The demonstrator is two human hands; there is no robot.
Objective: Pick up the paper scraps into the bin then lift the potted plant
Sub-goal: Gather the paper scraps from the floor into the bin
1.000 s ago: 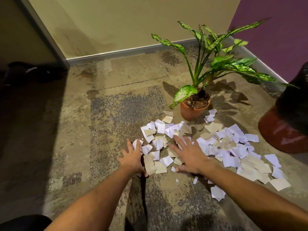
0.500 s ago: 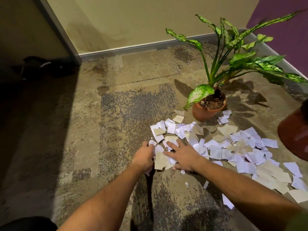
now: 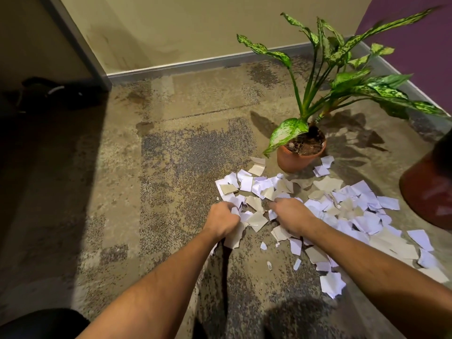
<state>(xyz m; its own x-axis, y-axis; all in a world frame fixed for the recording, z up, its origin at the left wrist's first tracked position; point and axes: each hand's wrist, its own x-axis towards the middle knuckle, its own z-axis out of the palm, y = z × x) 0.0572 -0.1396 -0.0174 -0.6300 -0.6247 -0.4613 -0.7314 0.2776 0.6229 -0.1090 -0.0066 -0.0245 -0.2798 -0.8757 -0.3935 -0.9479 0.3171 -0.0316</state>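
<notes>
Left hand (image 3: 221,220), fingers curled around paper scraps (image 3: 325,209) at the pile's near-left edge; right hand (image 3: 291,214), fingers bent down into the same pile, fingertips hidden so its grasp cannot be told. Scraps spread across the carpet (image 3: 171,167) toward the potted plant (image 3: 302,152) just beyond. Bin (image 3: 430,187) at right, cut off by the frame edge.

Left grip (image 3: 222,219) curled, clutching – right grip (image 3: 292,214) curled, arms extended.
</notes>
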